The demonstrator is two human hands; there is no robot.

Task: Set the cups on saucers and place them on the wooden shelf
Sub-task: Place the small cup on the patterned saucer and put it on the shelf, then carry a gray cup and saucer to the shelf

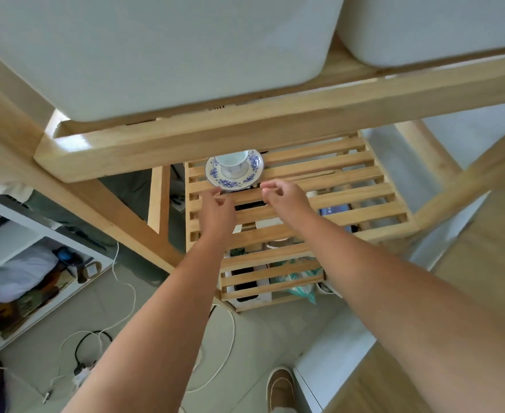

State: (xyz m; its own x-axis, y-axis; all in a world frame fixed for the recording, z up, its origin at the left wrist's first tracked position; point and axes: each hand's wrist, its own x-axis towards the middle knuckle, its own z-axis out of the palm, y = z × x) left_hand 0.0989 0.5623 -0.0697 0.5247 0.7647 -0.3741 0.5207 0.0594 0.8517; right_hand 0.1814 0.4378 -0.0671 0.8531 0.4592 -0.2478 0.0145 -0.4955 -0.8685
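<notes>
Both bare hands reach forward over the slatted wooden shelf (319, 180), empty, fingers loosely curled. The left hand (217, 208) and right hand (285, 196) sit apart, just short of the round white saucer with blue floral rim (231, 181), neither clearly touching it. The saucer lies flat on the far slats, partly under a thick pale wooden crossbeam (245, 135). A plain white glossy cup (231, 162) stands upright at the saucer's centre.
</notes>
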